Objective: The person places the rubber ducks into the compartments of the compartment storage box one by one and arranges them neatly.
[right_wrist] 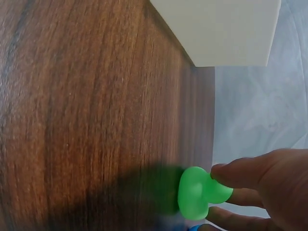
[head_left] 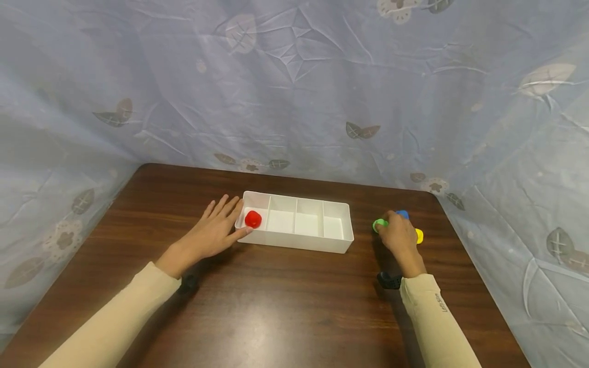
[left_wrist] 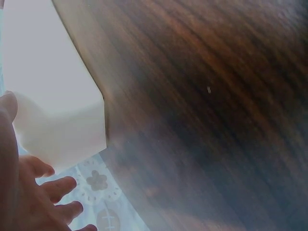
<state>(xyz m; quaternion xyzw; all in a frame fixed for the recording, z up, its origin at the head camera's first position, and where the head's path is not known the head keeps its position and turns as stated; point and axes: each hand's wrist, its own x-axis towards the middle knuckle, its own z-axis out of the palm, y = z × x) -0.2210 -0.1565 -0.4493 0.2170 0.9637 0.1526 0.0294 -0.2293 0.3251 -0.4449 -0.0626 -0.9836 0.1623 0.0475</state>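
Note:
A white four-compartment tray (head_left: 294, 240) stands mid-table, with a red rounded toy (head_left: 253, 219) in its leftmost compartment. My left hand (head_left: 213, 230) lies at the tray's left end, fingers spread. Its thumb reaches along the front wall; in the left wrist view the fingers show beside the tray (left_wrist: 62, 120). To the right of the tray, my right hand (head_left: 399, 236) pinches a small green rounded toy (right_wrist: 195, 195) between thumb and fingers, close over the table. Just beyond that hand is a blue toy (head_left: 403, 214), and a yellow toy (head_left: 419, 235) sits to its right; the hand partly hides both.
The dark wood table (head_left: 285, 306) runs up to a pale patterned cloth (head_left: 294, 102) at the back and sides. Low dividers split the tray. A dark wrist device (head_left: 388, 280) sits under the right wrist, another (head_left: 188, 282) under the left.

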